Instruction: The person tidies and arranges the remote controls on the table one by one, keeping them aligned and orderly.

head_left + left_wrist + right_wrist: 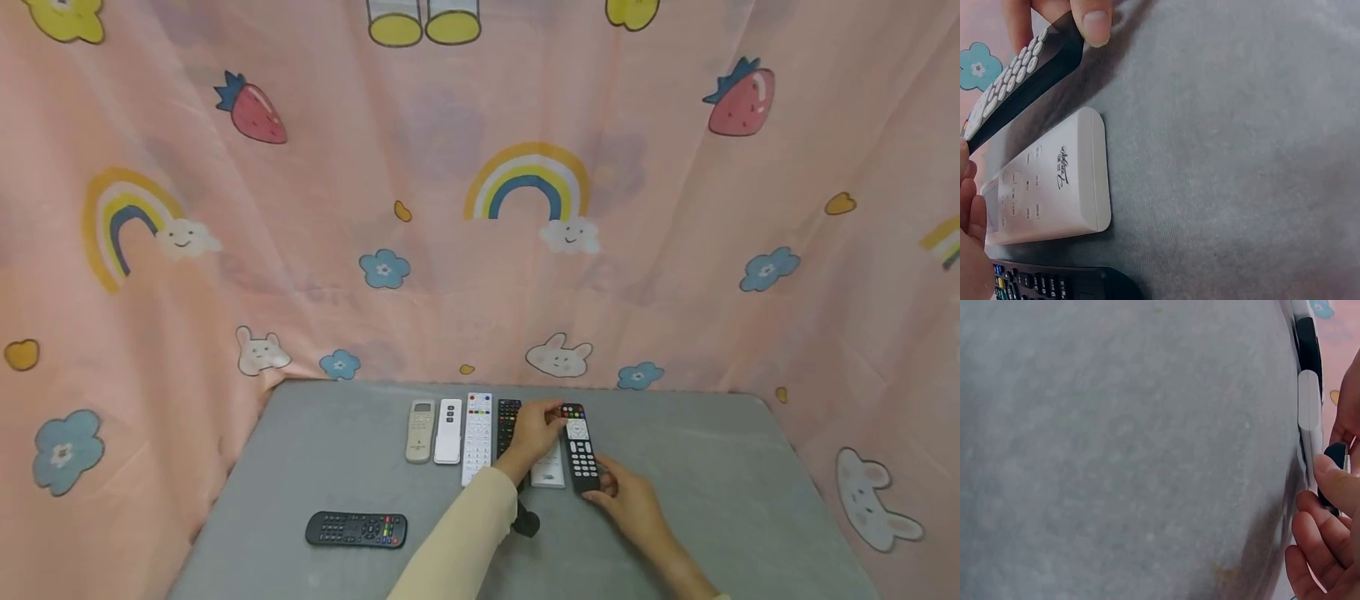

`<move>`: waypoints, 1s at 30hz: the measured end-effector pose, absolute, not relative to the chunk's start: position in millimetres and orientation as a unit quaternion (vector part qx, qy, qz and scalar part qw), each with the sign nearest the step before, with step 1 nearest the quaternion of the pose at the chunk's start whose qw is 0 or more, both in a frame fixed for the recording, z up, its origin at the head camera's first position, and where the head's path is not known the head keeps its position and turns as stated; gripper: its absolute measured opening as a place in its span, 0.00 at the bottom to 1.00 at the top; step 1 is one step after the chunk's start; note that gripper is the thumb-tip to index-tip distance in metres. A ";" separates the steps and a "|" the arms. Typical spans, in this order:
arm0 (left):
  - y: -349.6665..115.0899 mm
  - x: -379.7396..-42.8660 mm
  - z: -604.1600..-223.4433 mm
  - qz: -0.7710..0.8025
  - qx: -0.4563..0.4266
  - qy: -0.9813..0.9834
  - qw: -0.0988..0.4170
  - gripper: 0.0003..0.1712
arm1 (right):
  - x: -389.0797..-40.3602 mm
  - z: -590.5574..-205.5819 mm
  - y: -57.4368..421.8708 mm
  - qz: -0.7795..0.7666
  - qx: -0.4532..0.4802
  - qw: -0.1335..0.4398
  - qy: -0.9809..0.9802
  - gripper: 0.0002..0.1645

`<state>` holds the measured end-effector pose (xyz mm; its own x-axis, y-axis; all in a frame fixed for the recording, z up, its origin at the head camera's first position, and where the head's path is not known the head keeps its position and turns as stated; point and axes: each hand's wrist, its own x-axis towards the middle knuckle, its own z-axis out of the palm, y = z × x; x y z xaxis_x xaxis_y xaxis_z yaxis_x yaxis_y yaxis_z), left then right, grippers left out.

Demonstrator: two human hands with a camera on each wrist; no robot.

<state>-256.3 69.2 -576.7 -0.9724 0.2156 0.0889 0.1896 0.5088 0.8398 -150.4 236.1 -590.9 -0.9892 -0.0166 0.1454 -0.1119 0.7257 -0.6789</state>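
Observation:
A black remote control with white buttons [580, 450] is held between both hands at the right end of a row of remotes. My left hand [534, 429] pinches its far end, while my right hand [630, 500] grips the near end between thumb and fingers. In the left wrist view this remote [1041, 78] is tilted and raised over the cloth, its shadow below. Just left of it lies a white remote with dark script [1054, 178], partly covered by my left hand in the head view. The right wrist view shows only the dark end of the held remote [1335, 453].
Farther left in the row lie a black remote [507, 421], a long white remote [477, 437], a small white remote [448, 431] and a beige remote [421, 431]. Another black remote [356, 530] lies sideways at the front left of the grey table [712, 467]. A patterned pink curtain [300, 208] hangs behind.

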 end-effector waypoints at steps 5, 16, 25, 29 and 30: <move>67.0 -259.4 -581.1 0.463 0.123 0.878 0.011 0.21 | -153.6 -595.1 234.9 0.357 0.038 0.064 -0.931 0.38; 70.2 -261.2 -582.1 0.332 0.122 0.935 0.024 0.23 | -156.6 -599.6 231.7 0.325 0.024 0.051 -0.944 0.37; 72.1 -257.8 -573.5 0.266 0.136 0.953 0.043 0.24 | -157.2 -602.4 233.2 0.324 0.017 0.055 -0.944 0.36; 73.0 -258.2 -576.3 0.236 0.143 0.960 0.049 0.25 | -156.4 -603.3 233.7 0.326 0.006 0.038 -0.945 0.36; 73.3 -258.4 -577.1 0.230 0.144 0.961 0.049 0.25 | -156.4 -603.3 233.7 0.325 0.002 0.033 -0.945 0.37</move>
